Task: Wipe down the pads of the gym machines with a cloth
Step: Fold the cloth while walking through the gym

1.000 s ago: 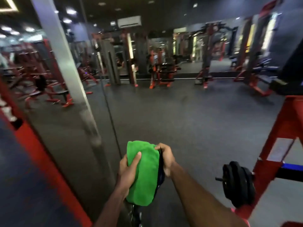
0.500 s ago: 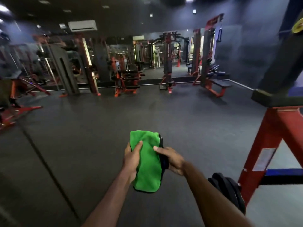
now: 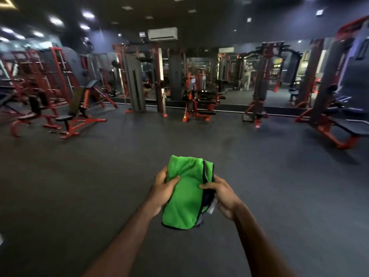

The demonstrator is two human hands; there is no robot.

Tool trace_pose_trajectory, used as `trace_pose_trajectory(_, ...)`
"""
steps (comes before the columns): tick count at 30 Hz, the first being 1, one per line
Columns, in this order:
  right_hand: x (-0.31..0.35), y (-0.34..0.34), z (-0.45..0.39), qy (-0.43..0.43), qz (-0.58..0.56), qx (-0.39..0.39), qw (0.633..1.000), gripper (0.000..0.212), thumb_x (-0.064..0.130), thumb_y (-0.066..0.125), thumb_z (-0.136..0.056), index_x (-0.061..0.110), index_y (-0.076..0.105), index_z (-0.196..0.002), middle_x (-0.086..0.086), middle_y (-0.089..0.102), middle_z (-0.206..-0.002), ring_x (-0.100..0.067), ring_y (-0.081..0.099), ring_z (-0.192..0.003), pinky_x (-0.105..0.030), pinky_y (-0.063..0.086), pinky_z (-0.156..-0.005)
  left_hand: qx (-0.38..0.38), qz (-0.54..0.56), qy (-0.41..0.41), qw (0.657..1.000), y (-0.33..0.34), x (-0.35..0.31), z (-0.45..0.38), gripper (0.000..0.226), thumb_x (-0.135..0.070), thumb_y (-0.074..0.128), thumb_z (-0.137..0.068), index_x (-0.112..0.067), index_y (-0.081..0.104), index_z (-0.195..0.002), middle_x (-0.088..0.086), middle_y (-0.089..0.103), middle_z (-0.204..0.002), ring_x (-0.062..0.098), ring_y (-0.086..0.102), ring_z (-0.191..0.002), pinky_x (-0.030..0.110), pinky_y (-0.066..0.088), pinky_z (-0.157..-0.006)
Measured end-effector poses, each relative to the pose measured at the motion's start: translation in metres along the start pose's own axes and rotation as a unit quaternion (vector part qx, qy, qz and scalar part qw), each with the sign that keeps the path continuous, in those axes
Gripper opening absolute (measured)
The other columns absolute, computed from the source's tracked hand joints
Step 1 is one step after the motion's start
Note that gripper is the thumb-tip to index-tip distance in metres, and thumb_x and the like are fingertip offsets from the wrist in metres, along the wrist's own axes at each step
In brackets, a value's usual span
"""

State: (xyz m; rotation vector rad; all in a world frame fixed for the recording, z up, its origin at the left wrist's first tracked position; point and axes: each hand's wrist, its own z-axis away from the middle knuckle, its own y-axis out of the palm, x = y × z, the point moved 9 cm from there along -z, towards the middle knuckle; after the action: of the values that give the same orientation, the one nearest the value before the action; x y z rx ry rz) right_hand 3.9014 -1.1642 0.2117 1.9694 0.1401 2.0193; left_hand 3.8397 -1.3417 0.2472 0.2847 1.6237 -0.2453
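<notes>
Room: dark rubber gym floor [image 3: 99, 176], open between red-framed machines; mirrored wall [image 3: 199, 80] at the far side.
Cloth: folded green cloth [image 3: 184, 194], dark-edged, held up over the floor between both hands, touching no pad; something dark and pale tucked against its right edge, too unclear to name.
Left hand: left hand [image 3: 162, 189] gripping the cloth's left edge, thumb curled over the front.
Right hand: right hand [image 3: 221, 194] pinching the cloth's right edge, fingers curled in.
Nearest pads: incline bench [image 3: 77, 104] far left of the cloth, flat bench [image 3: 353, 126] far right, both well apart from it.
Step, as judged: carrying and refolding before the next wipe.
Doing it well: fold to a clean flat face; keep one hand gripping; reach a bench, then press flat and wipe along the pad in overlapping strokes.
</notes>
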Motion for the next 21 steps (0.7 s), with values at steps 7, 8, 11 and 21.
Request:
trace_pose_trajectory(7, 0.044, 0.008, -0.164, -0.025, 0.015, 0.032, 0.999, 0.051, -0.015, 0.053, -0.093, 0.014, 0.064, -0.133, -0.011, 0.074, -0.125, -0.031, 0.070, -0.116, -0.051, 0.056, -0.101, -0.010, 0.039, -0.023, 0.999, -0.031, -0.007, -0.143, 0.033, 0.008, 0.054, -0.093, -0.012, 0.066, -0.116, 0.006, 0.077, -0.106, 0.022, 0.073, -0.097, 0.032, 0.057, -0.075)
trace_pose_trajectory(8, 0.047, 0.012, -0.183, -0.029, 0.020, 0.030, 0.999, 0.051, -0.016, 0.053, -0.093, 0.015, 0.066, -0.131, -0.010, 0.075, -0.122, -0.030, 0.071, -0.114, -0.048, 0.057, -0.098, -0.026, 0.051, -0.017, 0.998, -0.040, -0.004, -0.160, 0.034, 0.009, 0.054, -0.093, -0.013, 0.066, -0.117, 0.007, 0.077, -0.108, 0.022, 0.073, -0.100, 0.032, 0.058, -0.077)
trace_pose_trajectory(11, 0.049, 0.028, -0.251, -0.031, 0.026, 0.021, 0.999, 0.050, -0.019, 0.051, -0.091, 0.013, 0.069, -0.125, -0.012, 0.077, -0.116, -0.032, 0.073, -0.107, -0.046, 0.061, -0.090, -0.082, 0.073, -0.001, 0.994, -0.072, 0.010, -0.222, 0.035, 0.009, 0.055, -0.094, -0.015, 0.069, -0.116, 0.008, 0.078, -0.108, 0.026, 0.072, -0.106, 0.040, 0.057, -0.086)
trace_pose_trajectory(21, 0.052, 0.073, -0.501, -0.022, 0.031, -0.001, 0.999, 0.034, -0.018, 0.054, -0.083, 0.001, 0.076, -0.102, -0.025, 0.076, -0.105, -0.045, 0.072, -0.102, -0.056, 0.060, -0.090, -0.065, 0.071, 0.044, 0.994, -0.163, 0.009, -0.467, 0.030, 0.017, 0.053, -0.092, -0.003, 0.074, -0.091, 0.018, 0.076, -0.109, 0.031, 0.070, -0.101, 0.035, 0.059, -0.083)
